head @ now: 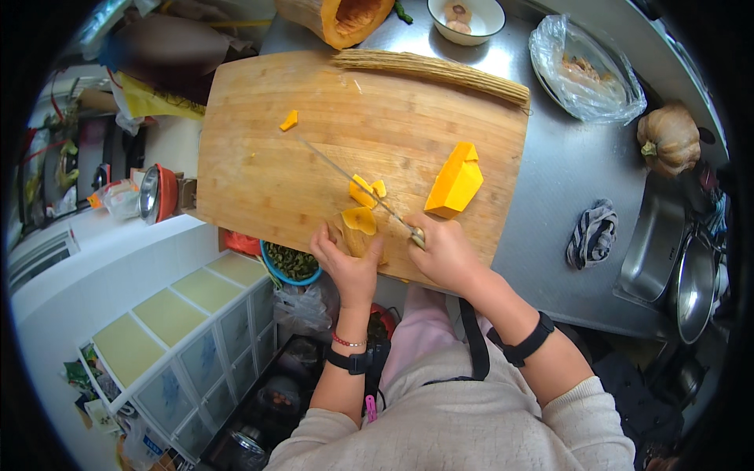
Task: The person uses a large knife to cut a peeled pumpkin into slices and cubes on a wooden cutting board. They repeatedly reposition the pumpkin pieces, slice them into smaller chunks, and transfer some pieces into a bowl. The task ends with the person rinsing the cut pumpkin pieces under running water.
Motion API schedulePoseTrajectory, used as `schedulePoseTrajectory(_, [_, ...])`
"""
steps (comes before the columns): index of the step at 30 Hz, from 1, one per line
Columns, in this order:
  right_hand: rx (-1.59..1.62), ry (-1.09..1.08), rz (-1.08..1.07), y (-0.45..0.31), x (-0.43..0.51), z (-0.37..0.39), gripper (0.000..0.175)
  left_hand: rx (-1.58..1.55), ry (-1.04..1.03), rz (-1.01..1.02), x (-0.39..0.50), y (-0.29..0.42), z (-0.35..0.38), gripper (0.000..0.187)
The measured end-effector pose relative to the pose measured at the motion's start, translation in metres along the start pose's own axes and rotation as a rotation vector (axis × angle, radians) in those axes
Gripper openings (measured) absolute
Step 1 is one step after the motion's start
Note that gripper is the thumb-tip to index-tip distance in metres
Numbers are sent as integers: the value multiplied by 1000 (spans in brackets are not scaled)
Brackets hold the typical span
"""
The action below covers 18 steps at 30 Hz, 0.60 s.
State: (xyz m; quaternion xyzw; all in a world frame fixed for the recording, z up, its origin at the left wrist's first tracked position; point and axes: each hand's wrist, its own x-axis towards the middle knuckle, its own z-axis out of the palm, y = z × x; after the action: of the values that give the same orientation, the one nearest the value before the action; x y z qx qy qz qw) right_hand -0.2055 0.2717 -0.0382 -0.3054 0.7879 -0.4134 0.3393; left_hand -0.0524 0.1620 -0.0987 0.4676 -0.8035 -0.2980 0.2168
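Note:
My right hand (443,252) grips the handle of a kitchen knife (353,178), whose blade points up and left across a wooden cutting board (259,171). With fingers and thumb on either side, my left hand (349,259) holds an unpeeled pumpkin piece (353,232) at the board's near edge; orange flesh shows at its top. Small cut pumpkin pieces (361,191) lie just beyond it, beneath or beside the blade. A larger peeled pumpkin chunk (455,181) rests to the right, and a small orange scrap (289,120) lies near the knife tip.
A bundle of thin stalks (433,73) lies along the board's far edge. Beyond are a hollowed pumpkin half (347,23), a white bowl (465,38) and a plastic-covered plate (583,70). A striped cloth (592,234), whole pumpkin (670,138) and metal sink (654,241) are at right.

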Motion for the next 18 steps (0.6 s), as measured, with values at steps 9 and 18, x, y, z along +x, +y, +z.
schedulePoseTrajectory(9, [-252, -26, -183, -8, -30, -25, 37, -411, -433, -221, 20, -5, -36, 57])
schedulePoseTrajectory(18, [-88, 20, -51, 15, -53, -39, 29, -628, -614, -218, 32, -18, -65, 67])
